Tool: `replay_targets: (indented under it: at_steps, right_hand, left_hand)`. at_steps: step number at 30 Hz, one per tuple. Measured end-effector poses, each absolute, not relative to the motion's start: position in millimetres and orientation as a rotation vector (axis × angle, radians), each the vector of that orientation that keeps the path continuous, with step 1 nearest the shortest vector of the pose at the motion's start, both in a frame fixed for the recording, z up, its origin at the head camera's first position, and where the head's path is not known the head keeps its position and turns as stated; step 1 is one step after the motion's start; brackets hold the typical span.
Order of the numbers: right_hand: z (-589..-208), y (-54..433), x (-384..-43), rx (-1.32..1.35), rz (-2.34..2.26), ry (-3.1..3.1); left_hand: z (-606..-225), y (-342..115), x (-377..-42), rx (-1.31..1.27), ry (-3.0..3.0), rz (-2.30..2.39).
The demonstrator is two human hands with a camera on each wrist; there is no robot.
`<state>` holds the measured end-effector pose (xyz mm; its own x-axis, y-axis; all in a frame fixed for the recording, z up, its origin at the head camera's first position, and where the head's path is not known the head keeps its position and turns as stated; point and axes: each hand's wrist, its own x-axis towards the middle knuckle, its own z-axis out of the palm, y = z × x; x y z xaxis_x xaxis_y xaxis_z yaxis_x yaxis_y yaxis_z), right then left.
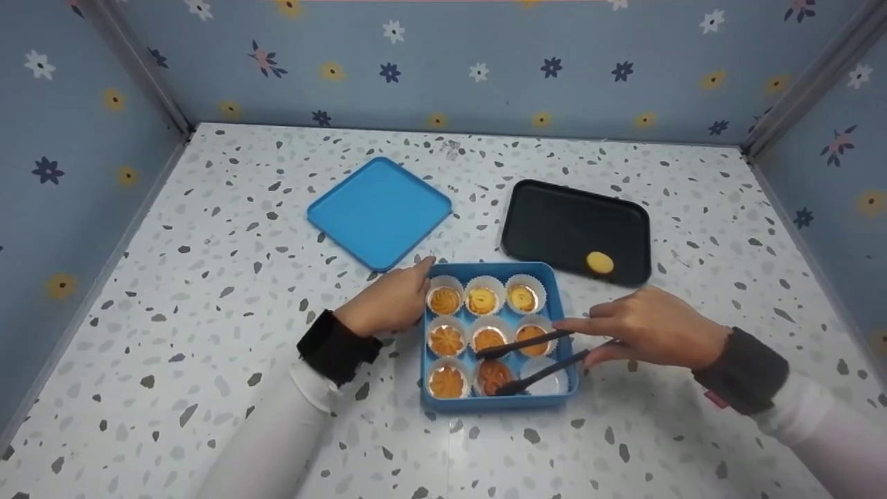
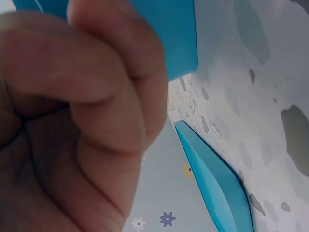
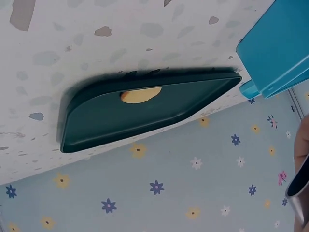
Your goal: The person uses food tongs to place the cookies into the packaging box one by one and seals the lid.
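Note:
A blue square box (image 1: 499,403) holds rows of white paper cups with cookies. My left hand (image 1: 391,298) grips the box's left wall near the far corner; in the left wrist view its fingers curl beside the blue side. With my right hand (image 1: 651,329) I hold dark tongs (image 1: 547,374), their arms spread over the box. Between the tong tips is a brown cookie (image 1: 493,374) in the near middle cup; whether they touch it I cannot tell. A white paper cup (image 1: 547,382) in the near right corner shows no cookie.
Behind the box to the right lies a black tray (image 1: 561,222) with one round yellow cookie (image 1: 600,263) on it. A flat blue lid (image 1: 380,211) rests on the speckled table at the back left. Flower-patterned panels (image 1: 485,69) enclose the table's back and sides.

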<state>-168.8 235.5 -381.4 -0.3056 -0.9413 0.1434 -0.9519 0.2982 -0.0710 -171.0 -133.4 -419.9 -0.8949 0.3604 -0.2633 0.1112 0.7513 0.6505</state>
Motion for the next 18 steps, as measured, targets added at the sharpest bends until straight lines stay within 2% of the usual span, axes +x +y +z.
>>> replay_targets:
  at_steps: [7,18]
  right_hand:
    - [-375.6,238.7,-173.7,1.769,0.222,-2.373]
    - [-370.2,230.2,-188.9,1.946,0.301,-2.459]
  left_hand:
    - [-417.2,-132.9,-169.6,0.329,2.541,0.956]
    - [-416.3,-132.8,-169.8,0.316,2.531,0.947]
